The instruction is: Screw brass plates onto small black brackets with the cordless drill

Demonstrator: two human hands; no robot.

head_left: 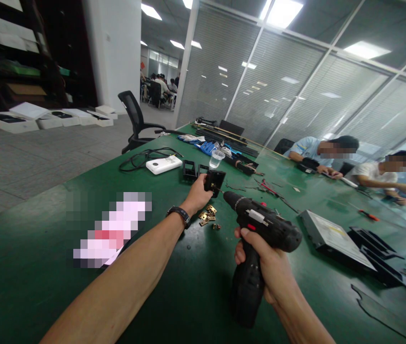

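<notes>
My right hand [260, 258] is wrapped round the grip of a black cordless drill [265, 222], its chuck pointing left. My left hand [198, 195], with a dark watch on the wrist, grips a small black plastic housing [216, 180]. The drill's bit is close to the housing; I cannot tell whether it touches. Some brass-coloured metal shows inside the housing. Below the left hand lie several small brass plates [208, 215], with tiny brass pieces [216, 226] beside them. Two similar black housings [189, 170] stand on the table behind my left hand.
On the green table [62, 210] are a white power bank [163, 164] with a black cable, a clear plastic cup [216, 159], blue gloves [208, 146], a metal-cased box [337, 239] and a red screwdriver [368, 215]. A blurred-out bright object lies left. Two people sit across the table.
</notes>
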